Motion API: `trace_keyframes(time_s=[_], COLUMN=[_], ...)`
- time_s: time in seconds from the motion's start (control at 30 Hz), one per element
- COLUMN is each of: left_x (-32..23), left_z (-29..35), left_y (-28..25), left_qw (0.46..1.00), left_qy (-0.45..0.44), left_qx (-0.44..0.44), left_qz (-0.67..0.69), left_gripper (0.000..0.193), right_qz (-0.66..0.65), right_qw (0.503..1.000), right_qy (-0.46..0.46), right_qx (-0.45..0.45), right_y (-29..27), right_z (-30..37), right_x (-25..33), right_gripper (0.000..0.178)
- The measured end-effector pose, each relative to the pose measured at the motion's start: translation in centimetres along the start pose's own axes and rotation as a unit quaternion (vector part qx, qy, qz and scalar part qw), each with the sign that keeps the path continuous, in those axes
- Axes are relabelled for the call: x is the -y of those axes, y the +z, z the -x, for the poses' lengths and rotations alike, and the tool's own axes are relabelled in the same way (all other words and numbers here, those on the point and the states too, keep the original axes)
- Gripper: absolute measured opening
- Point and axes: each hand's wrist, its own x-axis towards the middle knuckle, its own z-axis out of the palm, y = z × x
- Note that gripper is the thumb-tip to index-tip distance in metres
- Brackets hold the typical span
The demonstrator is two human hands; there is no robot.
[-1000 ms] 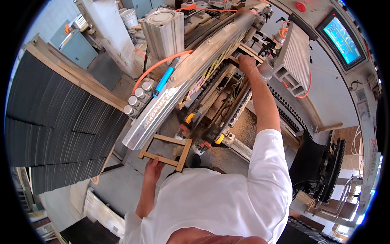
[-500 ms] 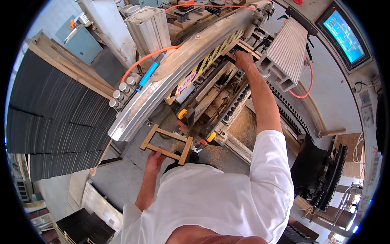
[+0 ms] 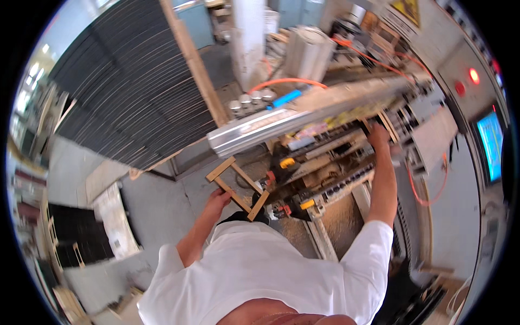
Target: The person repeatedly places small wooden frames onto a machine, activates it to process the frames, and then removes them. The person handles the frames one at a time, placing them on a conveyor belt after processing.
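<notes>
In my left hand [image 3: 218, 199] is a small wooden frame [image 3: 226, 186], gripped by one of its long bars. Two long bars and two end pieces make up this frame, held tilted in front of my waist. My right hand [image 3: 378, 136] reaches out to the far right end of a long woodworking machine [image 3: 325, 176]. Its fingers are curled at light wooden strips [image 3: 389, 128] that look like part of a second frame. The fingertips are partly hidden there, and the picture is somewhat blurred.
A metal-edged beam [image 3: 260, 127] runs along the machine's far side. Yellow clamp knobs [image 3: 287, 162] stick out at the near end, close to the held frame. Dark stacked panels [image 3: 141, 86] stand at left. A lit screen [image 3: 489, 143] is at right, and sawdust [image 3: 346, 219] lies below the machine.
The view has swung to the right, so the machine and stacked panels sit differently in it. Both hands stay at much the same places, the left still holding the wooden frame.
</notes>
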Motion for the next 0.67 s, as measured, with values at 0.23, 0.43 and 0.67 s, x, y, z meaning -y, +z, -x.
trace_keyframes(time_s=[0.23, 0.43, 0.67], left_x=[-3.8, -13.9, -26.4], left_z=[4.0, 12.9, 23.9], left_y=[-4.4, -10.1, -23.1], left_qw=[0.988, 0.934, 0.825], left_qy=[0.150, 0.339, 0.517], left_qx=[-0.024, -0.090, -0.226], left_qz=[-0.020, -0.072, 0.031], left_gripper=[0.032, 0.023, 0.042], right_qz=[0.015, 0.031, -0.043], right_qw=[0.993, 0.988, 0.992], right_qy=[0.024, 0.058, 0.097], right_qx=[0.111, 0.141, 0.062], right_y=[-2.8, -3.9, -5.8], right_z=[0.2, 0.6, 1.8], right_x=[2.9, 4.0, 5.7], right_gripper=[0.042, 0.030, 0.065])
